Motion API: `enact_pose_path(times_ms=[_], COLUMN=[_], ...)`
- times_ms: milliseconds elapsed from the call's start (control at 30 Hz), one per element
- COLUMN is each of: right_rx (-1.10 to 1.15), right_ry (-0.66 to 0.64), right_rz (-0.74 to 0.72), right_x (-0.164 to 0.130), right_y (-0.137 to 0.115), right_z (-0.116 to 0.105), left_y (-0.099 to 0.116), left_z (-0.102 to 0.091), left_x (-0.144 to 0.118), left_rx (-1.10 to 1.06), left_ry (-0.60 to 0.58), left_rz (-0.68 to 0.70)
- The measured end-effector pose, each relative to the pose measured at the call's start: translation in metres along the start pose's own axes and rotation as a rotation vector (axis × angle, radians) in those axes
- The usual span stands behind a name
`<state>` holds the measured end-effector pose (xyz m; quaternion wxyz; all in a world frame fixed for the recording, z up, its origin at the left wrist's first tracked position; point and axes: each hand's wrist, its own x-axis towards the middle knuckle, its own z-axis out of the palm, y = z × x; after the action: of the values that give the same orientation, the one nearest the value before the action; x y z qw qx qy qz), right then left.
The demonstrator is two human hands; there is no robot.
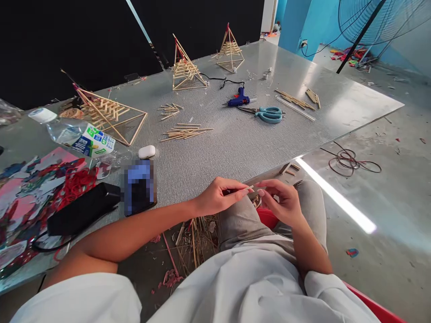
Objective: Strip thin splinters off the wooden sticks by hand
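My left hand [220,196] and my right hand [281,202] meet above my lap, just off the near edge of the grey table [235,148]. Both pinch a thin wooden stick [249,188], the left hand on one end, the right hand's fingertips on the other. On the table lie loose stick piles [185,131], a blue glue gun [239,99] and teal scissors [267,114]. Three stick pyramids stand there: one at the left [107,114], two farther back [184,67] [230,49].
A plastic water bottle [74,132], a white earbud case [147,152], a phone [139,186], a black box [82,208] and red rubber bands [77,184] crowd the table's left. Stick scraps litter the floor under me [191,242]. A wire coil [350,161] lies on the floor at right.
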<state>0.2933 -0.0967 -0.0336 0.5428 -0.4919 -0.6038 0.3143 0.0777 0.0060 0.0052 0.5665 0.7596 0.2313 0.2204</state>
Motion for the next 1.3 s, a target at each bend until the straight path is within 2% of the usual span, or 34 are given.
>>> enact_pose_path(times_ms=[167, 400, 567, 800, 1100, 1300], right_rx=[0.077, 0.091, 0.099, 0.163, 0.151, 0.181], right_ry=[0.005, 0.014, 0.034, 0.054, 0.029, 0.055], right_rz=[0.04, 0.023, 0.052, 0.072, 0.054, 0.096], right_x=[0.006, 0.007, 0.007, 0.011, 0.011, 0.013], right_y=[0.005, 0.009, 0.011, 0.014, 0.017, 0.02], right_z=[0.007, 0.007, 0.002, -0.003, -0.002, 0.008], left_y=[-0.002, -0.002, 0.002, 0.0, -0.004, -0.007], left_z=[0.0, 0.0, -0.001, -0.002, 0.002, 0.002], left_x=[0.001, 0.003, 0.005, 0.004, 0.004, 0.007], left_rx=[0.045, 0.041, -0.016, -0.285, -0.264, -0.391], left_ry=[0.001, 0.024, 0.078, 0.13, 0.226, 0.253], left_rz=[0.06, 0.033, -0.028, -0.248, -0.207, -0.167])
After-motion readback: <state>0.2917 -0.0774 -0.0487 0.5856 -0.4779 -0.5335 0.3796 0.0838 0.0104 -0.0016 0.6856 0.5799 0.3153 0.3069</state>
